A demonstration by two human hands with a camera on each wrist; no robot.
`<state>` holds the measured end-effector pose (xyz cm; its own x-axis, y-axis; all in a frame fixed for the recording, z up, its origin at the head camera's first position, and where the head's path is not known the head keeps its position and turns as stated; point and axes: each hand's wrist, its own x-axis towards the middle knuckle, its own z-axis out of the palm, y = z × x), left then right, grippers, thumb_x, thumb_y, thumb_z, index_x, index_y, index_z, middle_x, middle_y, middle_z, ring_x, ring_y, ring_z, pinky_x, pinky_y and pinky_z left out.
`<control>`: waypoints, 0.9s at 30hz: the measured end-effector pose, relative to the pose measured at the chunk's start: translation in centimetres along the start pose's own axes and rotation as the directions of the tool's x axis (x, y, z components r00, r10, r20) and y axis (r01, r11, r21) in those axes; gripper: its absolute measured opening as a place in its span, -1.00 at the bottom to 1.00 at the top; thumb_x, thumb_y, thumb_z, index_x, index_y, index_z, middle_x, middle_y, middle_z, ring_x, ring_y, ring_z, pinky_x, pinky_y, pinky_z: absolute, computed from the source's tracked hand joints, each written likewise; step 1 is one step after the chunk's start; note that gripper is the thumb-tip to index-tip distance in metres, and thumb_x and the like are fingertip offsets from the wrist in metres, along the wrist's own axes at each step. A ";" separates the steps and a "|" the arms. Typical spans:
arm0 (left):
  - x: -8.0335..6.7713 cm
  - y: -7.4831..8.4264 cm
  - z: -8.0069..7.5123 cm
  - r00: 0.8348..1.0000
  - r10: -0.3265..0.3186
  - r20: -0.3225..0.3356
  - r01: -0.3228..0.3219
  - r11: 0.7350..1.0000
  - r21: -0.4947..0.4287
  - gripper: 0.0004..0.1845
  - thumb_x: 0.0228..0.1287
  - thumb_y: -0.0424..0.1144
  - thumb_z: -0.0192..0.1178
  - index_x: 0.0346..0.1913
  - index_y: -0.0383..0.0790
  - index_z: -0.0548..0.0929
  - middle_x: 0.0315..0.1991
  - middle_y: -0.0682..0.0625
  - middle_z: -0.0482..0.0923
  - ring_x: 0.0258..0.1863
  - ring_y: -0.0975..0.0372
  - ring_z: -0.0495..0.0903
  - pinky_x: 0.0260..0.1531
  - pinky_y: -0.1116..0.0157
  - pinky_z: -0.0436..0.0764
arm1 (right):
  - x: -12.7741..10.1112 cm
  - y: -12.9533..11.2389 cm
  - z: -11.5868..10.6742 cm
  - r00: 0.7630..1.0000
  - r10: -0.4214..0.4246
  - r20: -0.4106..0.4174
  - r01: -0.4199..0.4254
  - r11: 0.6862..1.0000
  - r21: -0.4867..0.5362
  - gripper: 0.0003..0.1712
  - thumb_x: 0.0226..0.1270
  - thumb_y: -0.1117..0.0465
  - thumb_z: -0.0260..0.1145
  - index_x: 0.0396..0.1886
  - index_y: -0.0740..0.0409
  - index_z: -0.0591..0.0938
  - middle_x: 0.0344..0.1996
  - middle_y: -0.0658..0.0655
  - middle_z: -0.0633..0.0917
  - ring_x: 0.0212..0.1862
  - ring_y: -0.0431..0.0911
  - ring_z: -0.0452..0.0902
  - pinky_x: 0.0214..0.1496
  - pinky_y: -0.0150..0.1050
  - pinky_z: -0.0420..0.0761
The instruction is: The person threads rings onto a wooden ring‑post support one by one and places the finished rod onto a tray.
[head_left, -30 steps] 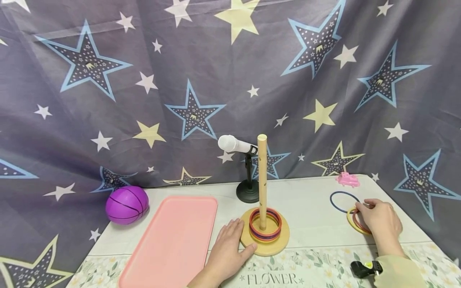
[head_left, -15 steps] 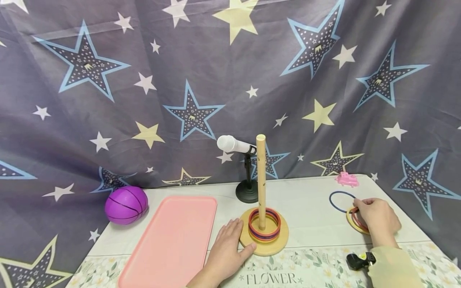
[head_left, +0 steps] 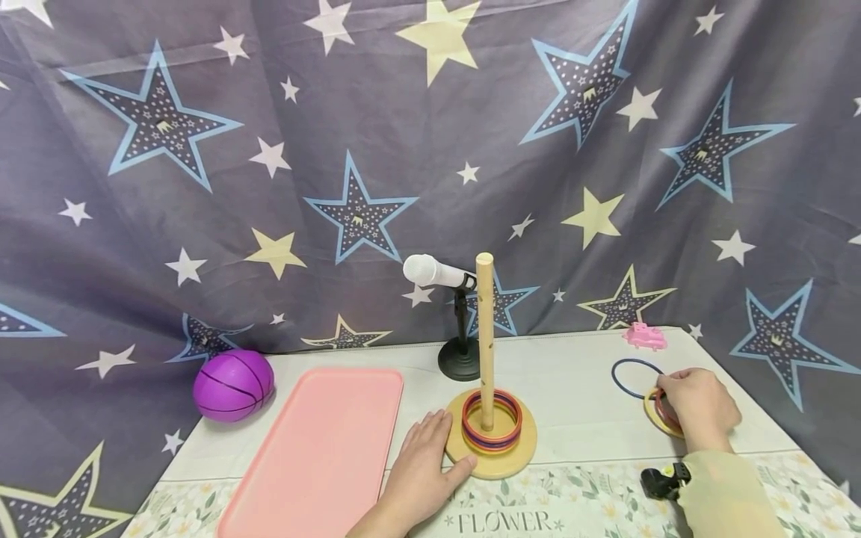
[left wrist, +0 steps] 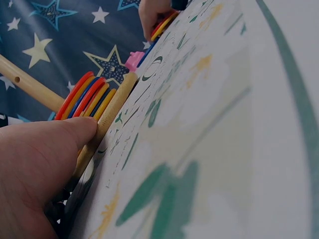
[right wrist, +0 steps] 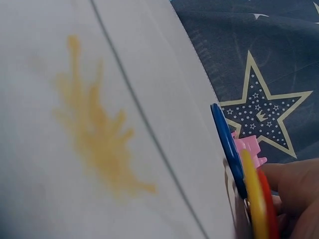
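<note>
My left hand [head_left: 422, 471] rests with fingers extended against the left edge of a round wooden base [head_left: 506, 468], its thumb on the front rim. From that base rises a wooden peg [head_left: 486, 329]; several red, yellow and blue rings [left wrist: 82, 97] are stacked around it. At the right side of the table my right hand [head_left: 699, 407] has curled fingers and pinches a red ring [right wrist: 269, 209]. A yellow ring [right wrist: 254, 194] lies against the red one, and a blue ring [head_left: 617, 379] lies partly under them. The hand hides the right part of the red ring.
A pink tray [head_left: 316, 448] lies left of the base, with a purple ball [head_left: 233, 385] beyond it. Behind the peg stands a white microphone [head_left: 437, 273] on a black stand [head_left: 460, 360]. A small pink toy [head_left: 646, 335] sits at the back right, near the star-patterned curtain [head_left: 430, 149].
My right hand's fingers have closed in on the red ring, and the wrist has shifted slightly left. The left hand stays on the base. The whole view drifts a little.
</note>
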<state>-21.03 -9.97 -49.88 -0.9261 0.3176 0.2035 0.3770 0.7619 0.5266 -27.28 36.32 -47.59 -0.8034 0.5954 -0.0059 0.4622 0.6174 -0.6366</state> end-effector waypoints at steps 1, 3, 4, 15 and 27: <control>0.0 0.0 0.0 1.000 0.002 -0.001 -0.002 1.000 0.001 -0.04 0.49 0.30 0.33 0.61 -0.41 0.44 0.64 -0.33 0.34 0.67 -0.16 0.25 0.68 -0.18 0.13 | 0.0 0.0 0.0 1.000 -0.001 -0.001 0.001 1.000 -0.001 -0.69 0.38 0.09 0.33 -0.27 0.28 0.79 -0.25 0.39 0.78 -0.14 0.34 0.66 -0.26 0.18 0.45; 0.0 0.0 0.0 1.000 0.007 -0.003 -0.007 1.000 0.001 -0.04 0.49 0.30 0.33 0.61 -0.41 0.45 0.63 -0.33 0.35 0.67 -0.16 0.26 0.68 -0.18 0.14 | 0.0 0.1 0.1 1.000 -0.002 0.000 0.002 1.000 -0.004 -0.70 0.37 0.11 0.33 -0.29 0.29 0.79 -0.27 0.39 0.77 -0.16 0.33 0.66 -0.27 0.17 0.44; 0.0 0.0 0.0 1.000 0.010 -0.003 -0.010 1.000 -0.001 -0.05 0.49 0.29 0.33 0.61 -0.41 0.45 0.63 -0.33 0.36 0.67 -0.17 0.26 0.68 -0.19 0.14 | 0.1 0.1 0.1 1.000 -0.001 0.001 0.001 1.000 -0.005 -0.70 0.38 0.11 0.33 -0.28 0.29 0.78 -0.27 0.39 0.77 -0.16 0.33 0.66 -0.27 0.17 0.45; -0.2 0.1 0.1 1.000 0.014 0.015 -0.014 1.000 -0.015 -0.05 0.50 0.28 0.33 0.60 -0.43 0.44 0.63 -0.35 0.35 0.67 -0.18 0.26 0.68 -0.21 0.14 | -0.3 0.9 0.1 0.999 -0.035 -0.009 0.035 0.999 -0.028 -0.67 0.36 0.09 0.31 -0.25 0.28 0.81 -0.15 0.47 0.77 -0.11 0.40 0.66 -0.31 0.20 0.50; 0.0 0.0 0.1 1.000 0.011 0.009 -0.011 1.000 -0.005 -0.04 0.50 0.30 0.33 0.60 -0.42 0.44 0.62 -0.35 0.36 0.67 -0.17 0.26 0.67 -0.21 0.15 | -0.8 -0.6 0.0 0.997 -0.077 -0.001 0.076 0.997 -0.022 -0.72 0.34 0.10 0.34 -0.27 0.23 0.82 -0.20 0.38 0.78 -0.16 0.31 0.67 -0.32 0.14 0.49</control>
<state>-21.01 -9.96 -49.94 -0.9218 0.3311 0.2019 0.3871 0.7555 0.5286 -26.87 35.45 -47.17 -0.8359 0.5472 0.0440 0.4076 0.6723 -0.6180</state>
